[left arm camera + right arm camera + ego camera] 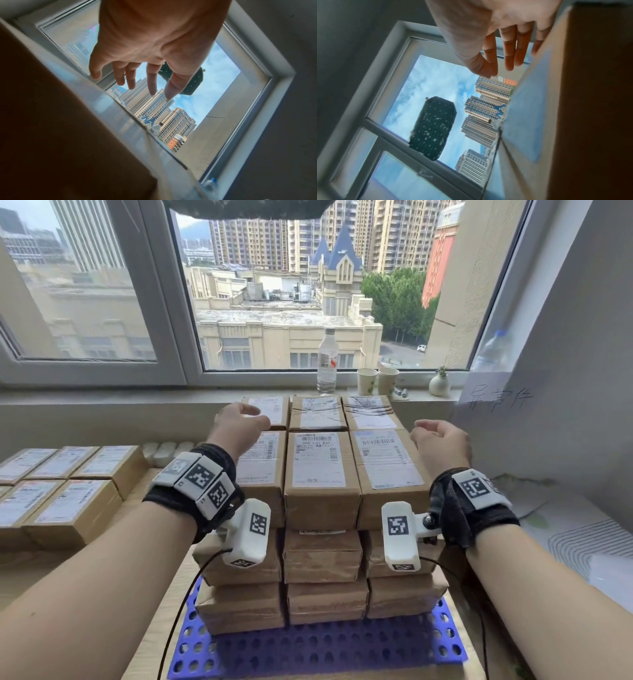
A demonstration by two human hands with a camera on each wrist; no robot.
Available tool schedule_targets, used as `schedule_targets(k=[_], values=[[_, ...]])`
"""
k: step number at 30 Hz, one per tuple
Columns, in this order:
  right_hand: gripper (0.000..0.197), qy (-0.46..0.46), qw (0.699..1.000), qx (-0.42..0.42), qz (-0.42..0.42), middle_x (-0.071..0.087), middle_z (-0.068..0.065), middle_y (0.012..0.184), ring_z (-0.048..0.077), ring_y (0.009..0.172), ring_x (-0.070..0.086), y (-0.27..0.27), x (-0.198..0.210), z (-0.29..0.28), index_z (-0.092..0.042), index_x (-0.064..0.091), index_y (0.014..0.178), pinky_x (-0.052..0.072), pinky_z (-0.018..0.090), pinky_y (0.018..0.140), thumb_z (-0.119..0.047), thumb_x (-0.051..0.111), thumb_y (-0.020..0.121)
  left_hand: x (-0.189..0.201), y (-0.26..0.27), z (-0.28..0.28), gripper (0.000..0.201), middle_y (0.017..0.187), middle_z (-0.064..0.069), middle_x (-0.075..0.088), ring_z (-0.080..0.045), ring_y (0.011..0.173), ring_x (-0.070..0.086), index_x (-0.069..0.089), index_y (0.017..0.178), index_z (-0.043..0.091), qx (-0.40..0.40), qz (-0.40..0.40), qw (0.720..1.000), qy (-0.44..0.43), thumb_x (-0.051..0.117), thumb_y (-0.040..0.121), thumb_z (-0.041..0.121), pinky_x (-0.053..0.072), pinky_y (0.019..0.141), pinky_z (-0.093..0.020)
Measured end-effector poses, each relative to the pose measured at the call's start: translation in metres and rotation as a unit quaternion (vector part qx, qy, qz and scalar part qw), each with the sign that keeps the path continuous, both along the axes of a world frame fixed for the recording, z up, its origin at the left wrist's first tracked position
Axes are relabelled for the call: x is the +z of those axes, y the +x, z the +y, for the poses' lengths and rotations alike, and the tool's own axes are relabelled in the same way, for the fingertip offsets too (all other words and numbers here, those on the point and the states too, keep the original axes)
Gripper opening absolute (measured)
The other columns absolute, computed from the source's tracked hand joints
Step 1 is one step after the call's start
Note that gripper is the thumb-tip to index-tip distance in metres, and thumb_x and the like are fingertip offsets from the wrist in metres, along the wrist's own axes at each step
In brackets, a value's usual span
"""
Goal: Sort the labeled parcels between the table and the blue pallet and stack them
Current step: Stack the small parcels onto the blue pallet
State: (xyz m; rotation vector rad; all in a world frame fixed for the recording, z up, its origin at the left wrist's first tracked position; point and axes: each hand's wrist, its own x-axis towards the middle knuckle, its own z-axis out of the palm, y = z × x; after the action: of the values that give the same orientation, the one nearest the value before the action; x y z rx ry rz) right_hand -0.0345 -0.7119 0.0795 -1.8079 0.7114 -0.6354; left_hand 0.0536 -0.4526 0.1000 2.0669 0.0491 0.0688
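A stack of brown labeled parcels point(320, 474) stands three layers high on the blue pallet point(318, 652), its top layer two rows of three. My left hand point(239, 422) hovers over the stack's top left parcels, fingers spread and relaxed, holding nothing; the left wrist view shows the left hand point(137, 75) open above a parcel's edge point(85, 121). My right hand point(442, 436) floats beside the stack's upper right edge, fingers loose and empty. In the right wrist view the right hand point(506, 54) is open next to a parcel's side point(556, 108).
More labeled parcels point(65, 494) lie flat in rows on the table at the left. On the windowsill behind stand a water bottle point(327, 361), two paper cups point(376, 381) and a small vase point(439, 385). A grey wall with a handwritten sheet point(496, 402) closes the right side.
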Motion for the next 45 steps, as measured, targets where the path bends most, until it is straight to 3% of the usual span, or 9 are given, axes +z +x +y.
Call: schedule_targets(k=[2, 4, 9, 14, 18, 28, 31, 38, 45], values=[[0.016, -0.039, 0.999, 0.018, -0.017, 0.068, -0.007, 0.096, 0.009, 0.083, 0.059, 0.0, 0.017, 0.013, -0.024, 0.069, 0.098, 0.04, 0.021, 0.065, -0.022, 0.059, 0.085, 0.005, -0.004, -0.004, 0.031, 0.13, -0.006, 0.052, -0.021, 0.116, 0.05, 0.059, 0.118, 0.02, -0.02, -0.02, 1.0, -0.014, 0.061, 0.087, 0.022, 0.042, 0.091, -0.035], [0.016, -0.075, 0.996, 0.05, -0.018, 0.069, -0.007, 0.097, 0.011, 0.09, 0.061, 0.001, 0.027, 0.028, -0.026, 0.07, 0.096, 0.046, 0.025, 0.075, -0.022, 0.059, 0.085, 0.01, -0.011, -0.006, 0.031, 0.132, -0.005, 0.051, -0.02, 0.119, 0.047, 0.058, 0.119, 0.021, -0.038, -0.05, 0.998, -0.007, 0.06, 0.088, 0.022, 0.04, 0.093, -0.035], [0.026, -0.161, 0.97, 0.18, -0.005, 0.067, -0.007, 0.107, 0.01, 0.102, 0.059, 0.001, 0.026, 0.074, -0.027, 0.07, 0.106, 0.046, 0.026, 0.091, -0.021, 0.058, 0.084, 0.012, -0.034, -0.007, 0.041, 0.139, -0.004, 0.044, -0.021, 0.132, 0.036, 0.05, 0.129, 0.023, -0.067, -0.168, 0.97, 0.16, 0.058, 0.089, 0.027, 0.029, 0.108, -0.04], [0.038, -0.186, 0.945, 0.269, -0.019, 0.064, -0.005, 0.124, 0.013, 0.116, 0.056, 0.004, 0.019, 0.117, -0.027, 0.063, 0.12, 0.041, 0.032, 0.105, -0.02, 0.06, 0.084, 0.009, -0.047, 0.013, 0.045, 0.139, -0.004, 0.045, -0.022, 0.133, 0.036, 0.049, 0.131, 0.024, -0.039, -0.152, 0.971, 0.181, 0.06, 0.088, 0.033, 0.03, 0.111, -0.042], [0.04, -0.189, 0.928, 0.32, -0.037, 0.063, -0.007, 0.126, 0.012, 0.119, 0.055, 0.006, 0.015, 0.143, -0.027, 0.062, 0.123, 0.039, 0.029, 0.105, -0.019, 0.059, 0.084, 0.004, -0.062, 0.04, 0.048, 0.137, -0.006, 0.045, -0.024, 0.132, 0.034, 0.048, 0.133, 0.022, 0.016, -0.161, 0.953, 0.255, 0.059, 0.087, 0.032, 0.028, 0.111, -0.043], [0.04, -0.197, 0.89, 0.408, -0.054, 0.064, -0.006, 0.124, 0.013, 0.117, 0.055, 0.007, 0.006, 0.208, -0.028, 0.063, 0.122, 0.037, 0.024, 0.099, -0.019, 0.058, 0.083, -0.015, -0.093, 0.104, 0.047, 0.138, -0.007, 0.042, -0.026, 0.131, 0.034, 0.051, 0.132, 0.023, 0.101, -0.073, 0.955, 0.27, 0.061, 0.087, 0.031, 0.028, 0.107, -0.036], [0.04, -0.208, 0.884, 0.416, -0.048, 0.065, -0.006, 0.122, 0.013, 0.114, 0.056, 0.003, 0.004, 0.234, -0.026, 0.064, 0.121, 0.036, 0.019, 0.092, -0.018, 0.058, 0.082, -0.023, -0.095, 0.129, 0.045, 0.137, -0.008, 0.042, -0.026, 0.131, 0.034, 0.051, 0.13, 0.025, 0.098, -0.052, 0.961, 0.254, 0.061, 0.086, 0.03, 0.029, 0.107, -0.038], [0.041, -0.227, 0.874, 0.429, -0.032, 0.064, -0.007, 0.124, 0.012, 0.119, 0.054, 0.001, -0.01, 0.327, -0.026, 0.064, 0.119, 0.039, 0.028, 0.104, -0.016, 0.056, 0.081, -0.043, -0.096, 0.209, 0.046, 0.137, -0.005, 0.042, -0.023, 0.131, 0.034, 0.05, 0.131, 0.023, 0.061, -0.04, 0.969, 0.237, 0.059, 0.087, 0.031, 0.029, 0.108, -0.038], [0.034, -0.241, 0.873, 0.424, 0.013, 0.065, -0.006, 0.121, 0.012, 0.115, 0.056, 0.015, -0.033, 0.43, -0.026, 0.066, 0.115, 0.038, 0.023, 0.095, -0.019, 0.058, 0.084, -0.069, -0.091, 0.317, 0.046, 0.137, -0.005, 0.042, -0.025, 0.131, 0.034, 0.049, 0.131, 0.024, 0.054, 0.008, 0.966, 0.252, 0.058, 0.087, 0.032, 0.031, 0.109, -0.04]])
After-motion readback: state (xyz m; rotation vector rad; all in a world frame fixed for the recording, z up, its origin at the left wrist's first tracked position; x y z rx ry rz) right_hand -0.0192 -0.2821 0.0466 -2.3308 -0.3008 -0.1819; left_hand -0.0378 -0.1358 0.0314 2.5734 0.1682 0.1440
